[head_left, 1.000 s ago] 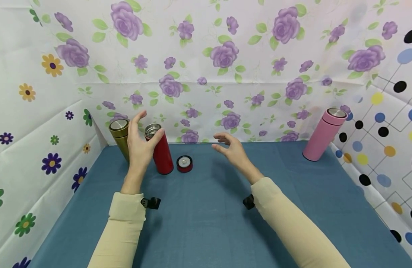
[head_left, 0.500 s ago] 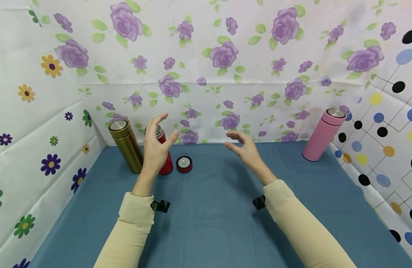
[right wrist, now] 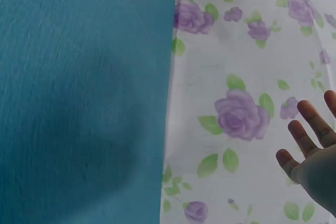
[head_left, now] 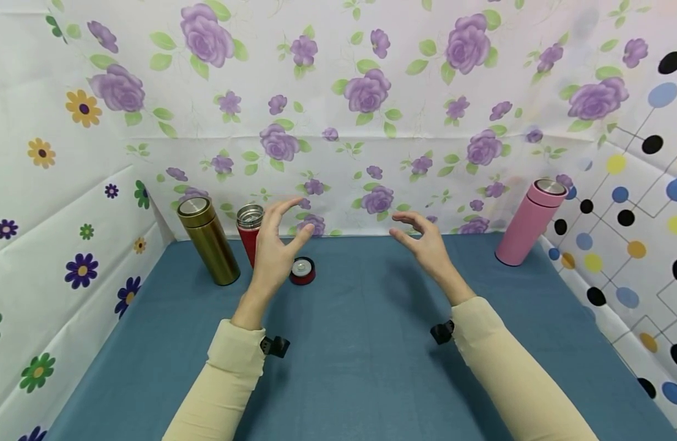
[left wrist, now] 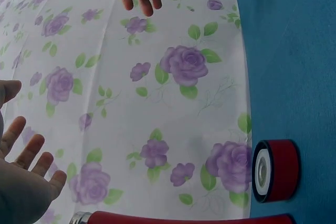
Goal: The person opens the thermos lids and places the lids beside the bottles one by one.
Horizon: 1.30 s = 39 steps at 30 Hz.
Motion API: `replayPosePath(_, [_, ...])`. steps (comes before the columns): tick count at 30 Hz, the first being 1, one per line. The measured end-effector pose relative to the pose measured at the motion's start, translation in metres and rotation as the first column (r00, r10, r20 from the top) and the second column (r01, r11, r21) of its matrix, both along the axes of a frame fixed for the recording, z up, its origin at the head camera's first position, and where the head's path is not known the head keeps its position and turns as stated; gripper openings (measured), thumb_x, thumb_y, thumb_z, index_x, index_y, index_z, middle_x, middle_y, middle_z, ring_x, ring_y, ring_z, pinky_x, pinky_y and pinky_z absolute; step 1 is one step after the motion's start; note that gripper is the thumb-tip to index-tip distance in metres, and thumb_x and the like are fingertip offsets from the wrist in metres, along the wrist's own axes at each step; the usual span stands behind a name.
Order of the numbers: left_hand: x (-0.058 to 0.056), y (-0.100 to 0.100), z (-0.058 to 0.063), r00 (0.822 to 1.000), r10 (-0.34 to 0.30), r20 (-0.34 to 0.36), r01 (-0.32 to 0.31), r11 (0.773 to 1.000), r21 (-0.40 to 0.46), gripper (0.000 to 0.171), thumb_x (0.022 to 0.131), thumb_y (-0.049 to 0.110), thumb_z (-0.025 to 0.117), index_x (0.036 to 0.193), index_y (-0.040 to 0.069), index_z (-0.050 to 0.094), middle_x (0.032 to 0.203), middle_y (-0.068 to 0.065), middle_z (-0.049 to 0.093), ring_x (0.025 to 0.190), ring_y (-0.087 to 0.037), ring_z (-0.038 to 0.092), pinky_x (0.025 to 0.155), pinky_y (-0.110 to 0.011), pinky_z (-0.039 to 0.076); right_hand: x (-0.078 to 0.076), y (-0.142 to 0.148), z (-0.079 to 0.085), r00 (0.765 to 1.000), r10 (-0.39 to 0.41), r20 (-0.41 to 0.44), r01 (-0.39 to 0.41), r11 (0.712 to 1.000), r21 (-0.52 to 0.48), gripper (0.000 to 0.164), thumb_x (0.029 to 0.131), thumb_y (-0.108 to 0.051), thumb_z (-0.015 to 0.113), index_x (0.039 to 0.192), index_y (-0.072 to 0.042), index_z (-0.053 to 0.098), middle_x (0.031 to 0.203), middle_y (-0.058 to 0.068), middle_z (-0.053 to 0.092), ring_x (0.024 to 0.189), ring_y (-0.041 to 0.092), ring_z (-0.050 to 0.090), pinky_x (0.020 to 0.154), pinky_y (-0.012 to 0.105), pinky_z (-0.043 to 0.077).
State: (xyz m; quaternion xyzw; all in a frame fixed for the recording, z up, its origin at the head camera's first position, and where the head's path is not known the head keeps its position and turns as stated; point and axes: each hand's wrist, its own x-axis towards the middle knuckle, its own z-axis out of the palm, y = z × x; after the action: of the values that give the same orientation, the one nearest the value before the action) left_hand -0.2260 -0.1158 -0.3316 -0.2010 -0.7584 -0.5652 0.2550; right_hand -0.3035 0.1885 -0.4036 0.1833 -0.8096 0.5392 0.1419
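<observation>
The left hand (head_left: 275, 250), loosely spread and empty, partly hides the uncapped red bottle (head_left: 248, 241) standing beyond it, apparently without touching. The red cap (head_left: 302, 271) lies just beside the bottle, well apart from the right hand (head_left: 431, 250), also empty, thumb and fingers parted.

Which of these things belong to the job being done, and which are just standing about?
Probably part of the job:
Uncapped cylindrical red bottle, partly behind the left hand in the head view
Round red-and-black cap, lying beside it
Both hands hold nothing; the right hand is raised.

Probably just standing about:
Closed, shiny olive-gold cylindrical bottle
Closed pink cylindrical bottle, far right
</observation>
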Motion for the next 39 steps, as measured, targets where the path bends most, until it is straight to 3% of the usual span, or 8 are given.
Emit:
replayPosePath(5, [-0.001, 0.005, -0.004, 1.000, -0.028, -0.014, 0.028, 1.000, -0.006, 0.049, 0.097, 0.002, 0.071, 0.143, -0.003, 0.057, 0.144, -0.025, 0.049, 0.140, -0.036, 0.042, 0.118, -0.060, 0.029, 0.002, 0.008, 0.003, 1.000, -0.016, 0.008, 0.016, 1.000, 0.013, 0.046, 0.101, -0.028, 0.072, 0.140, -0.004, 0.062, 0.147, 0.014, 0.056, 0.139, 0.034, 0.047, 0.121, 0.056, 0.026])
replayPosePath(12, [-0.020, 0.003, -0.029, 0.999, -0.052, 0.015, 0.053, 0.998, -0.020, 0.057, 0.097, 0.007, 0.073, 0.150, 0.004, 0.053, 0.150, -0.019, 0.047, 0.144, -0.033, 0.038, 0.118, -0.059, 0.029, 0.006, 0.019, 0.005, 0.999, -0.038, 0.002, 0.038, 0.999, -0.027, 0.043, 0.101, -0.019, 0.071, 0.141, -0.004, 0.061, 0.148, 0.017, 0.055, 0.142, 0.037, 0.044, 0.121, 0.059, 0.025])
replayPosePath(15, [-0.023, 0.004, -0.034, 0.997, -0.076, 0.001, 0.076, 0.997, -0.025, 0.059, 0.096, 0.009, 0.075, 0.151, 0.006, 0.052, 0.151, -0.015, 0.048, 0.142, -0.030, 0.041, 0.118, -0.056, 0.030, 0.010, 0.023, 0.009, 0.999, -0.052, -0.012, 0.052, 0.998, -0.039, 0.043, 0.102, -0.012, 0.070, 0.141, 0.000, 0.059, 0.147, 0.022, 0.054, 0.139, 0.040, 0.044, 0.121, 0.061, 0.025])
replayPosePath(18, [-0.024, 0.006, -0.036, 0.994, -0.108, -0.014, 0.107, 0.994, -0.032, 0.058, 0.097, 0.012, 0.074, 0.151, 0.010, 0.053, 0.151, -0.010, 0.048, 0.141, -0.025, 0.042, 0.119, -0.053, 0.031, 0.013, 0.030, 0.012, 0.997, -0.071, -0.015, 0.071, 0.997, -0.035, 0.044, 0.102, -0.009, 0.069, 0.142, 0.004, 0.058, 0.146, 0.025, 0.053, 0.138, 0.041, 0.044, 0.122, 0.059, 0.024])
replayPosePath(25, [-0.021, 0.015, -0.038, 0.987, -0.162, 0.006, 0.162, 0.983, -0.087, 0.058, 0.099, 0.022, 0.073, 0.152, 0.015, 0.052, 0.152, -0.002, 0.048, 0.141, -0.018, 0.042, 0.120, -0.050, 0.032, 0.011, 0.060, 0.008, 0.992, -0.119, -0.032, 0.118, 0.993, -0.027, 0.047, 0.101, -0.018, 0.071, 0.143, -0.002, 0.059, 0.147, 0.018, 0.055, 0.142, 0.034, 0.044, 0.122, 0.052, 0.027])
replayPosePath(30, [-0.018, 0.019, -0.040, 0.980, -0.198, 0.035, 0.201, 0.972, -0.121, 0.062, 0.098, 0.028, 0.073, 0.154, 0.018, 0.049, 0.153, 0.002, 0.048, 0.142, -0.019, 0.042, 0.119, -0.052, 0.032, 0.012, 0.079, 0.005, 0.990, -0.138, -0.023, 0.137, 0.990, -0.025, 0.050, 0.101, -0.021, 0.072, 0.146, -0.004, 0.058, 0.150, 0.017, 0.053, 0.148, 0.033, 0.038, 0.122, 0.057, 0.025])
replayPosePath(39, [-0.015, 0.029, -0.042, 0.973, -0.228, 0.027, 0.229, 0.957, -0.177, 0.062, 0.098, 0.024, 0.074, 0.155, 0.025, 0.049, 0.156, 0.004, 0.046, 0.145, -0.016, 0.039, 0.117, -0.060, 0.032, 0.013, 0.107, 0.000, 0.976, -0.219, -0.013, 0.218, 0.976, -0.013, 0.053, 0.100, -0.025, 0.074, 0.149, -0.011, 0.058, 0.159, 0.015, 0.047, 0.153, 0.031, 0.032, 0.121, 0.065, 0.021])
